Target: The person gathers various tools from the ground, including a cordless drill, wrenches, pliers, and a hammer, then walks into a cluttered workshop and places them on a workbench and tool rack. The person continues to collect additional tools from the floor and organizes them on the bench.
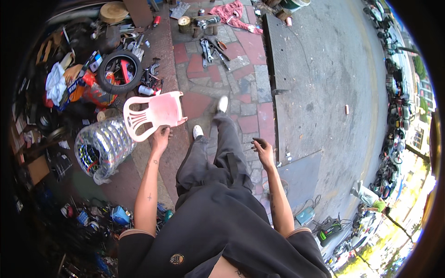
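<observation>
Both bare arms come from the near side, past a dark short-sleeved shirt (211, 222), elbows only slightly bent. The left forearm slants far and a little right, and the left grip (161, 136) is closed on the near edge of a pale pink plastic chair (164, 109), its fingers curled at the side of the seat. The chair is to the left, its slatted backrest turned left and its seat toward the middle; whether its legs touch the ground cannot be told. The right forearm angles far and slightly left; the right grip (264, 150) is empty, its dark-tipped fingers loosely bent and spread.

Beyond the grey trousers (227, 139), two white shoes stand on uneven paving (197, 99) of red and grey stone slabs, the right one farther and blurred. Left of the chair, just beside it, lies a ribbed cylindrical bundle (113, 141) wrapped in clear plastic. Farther left, a black rubber tyre (138, 74) rests among crowded parts and bags. At the far middle, metal wrenches (205, 52) lie on the slabs before a low wooden stool (205, 30) and a rumpled pink cloth (230, 14). To the right spreads grey roadway (343, 78), bordered by a row of parked motorcycles (394, 106).
</observation>
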Tool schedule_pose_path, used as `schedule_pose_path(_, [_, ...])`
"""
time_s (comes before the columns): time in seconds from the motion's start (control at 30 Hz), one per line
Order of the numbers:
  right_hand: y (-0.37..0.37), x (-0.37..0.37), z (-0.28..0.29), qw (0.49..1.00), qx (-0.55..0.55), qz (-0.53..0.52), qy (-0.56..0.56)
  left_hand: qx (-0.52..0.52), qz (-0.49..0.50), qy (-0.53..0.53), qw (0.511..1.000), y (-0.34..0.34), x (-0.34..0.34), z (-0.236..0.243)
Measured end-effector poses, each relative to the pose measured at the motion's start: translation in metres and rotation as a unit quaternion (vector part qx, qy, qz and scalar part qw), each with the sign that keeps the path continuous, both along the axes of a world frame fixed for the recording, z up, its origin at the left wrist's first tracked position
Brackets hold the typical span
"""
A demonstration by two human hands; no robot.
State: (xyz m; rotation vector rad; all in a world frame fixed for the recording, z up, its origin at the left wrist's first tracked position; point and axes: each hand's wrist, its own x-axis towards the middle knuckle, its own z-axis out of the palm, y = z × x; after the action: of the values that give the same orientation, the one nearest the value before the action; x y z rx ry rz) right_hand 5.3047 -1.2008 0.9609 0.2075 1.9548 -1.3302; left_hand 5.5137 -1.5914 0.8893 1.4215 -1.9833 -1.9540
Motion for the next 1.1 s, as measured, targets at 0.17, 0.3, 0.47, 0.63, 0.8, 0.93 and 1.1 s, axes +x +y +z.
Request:
schedule_pose_path(0.17, [-0.038, -0.123, -0.074, 0.931, -0.079, -0.287, -0.211, 0.014, -0.006, -0.126, 0.992, -0.032, -0.063, -0.029])
schedule_pose_path(0.3, [-0.076, -0.239, -0.155, 0.956, 0.038, -0.229, -0.177, -0.026, 0.005, -0.284, 0.958, -0.052, -0.104, -0.062])
schedule_pose_path(0.47, [-0.138, -0.337, -0.239, 0.986, 0.131, 0.05, -0.084, -0.017, -0.041, -0.302, 0.952, -0.102, -0.207, -0.132])
schedule_pose_path(0.63, [-0.198, -0.372, -0.341, 0.971, 0.177, 0.097, -0.125, 0.054, -0.05, -0.226, 0.971, -0.15, -0.34, -0.241])
schedule_pose_path(0.8, [-0.252, -0.407, -0.489, 0.926, 0.296, 0.229, -0.057, 0.086, -0.1, -0.191, 0.973, -0.164, -0.446, -0.386])
schedule_pose_path(0.93, [-0.304, -0.428, -0.617, 0.914, 0.325, 0.242, 0.0, -0.026, -0.207, -0.226, 0.951, -0.169, -0.494, -0.525])
schedule_pose_path(1.1, [-0.343, -0.45, -0.738, 0.871, 0.363, 0.303, 0.133, -0.18, -0.235, -0.235, 0.926, -0.171, -0.542, -0.66])
